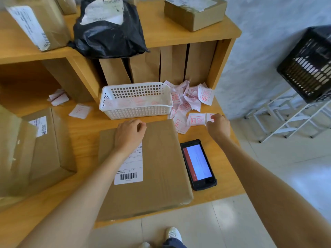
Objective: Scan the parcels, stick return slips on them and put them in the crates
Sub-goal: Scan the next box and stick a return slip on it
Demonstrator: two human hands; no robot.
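Far off to the left of my left hand sit two taped cardboard boxes, while that hand itself rests knuckles-up, fingers curled under, on the far part of the flat brown parcel lying before me, just above its white shipping label. Just beyond my knuckles stands a white plastic basket, and between my two hands, near the parcel's right edge, lies the handheld scanner with its screen lit. My right hand pinches a red-stamped return slip at the edge of the loose heap of slips, and a black crate stands well off to its right on a white rack.
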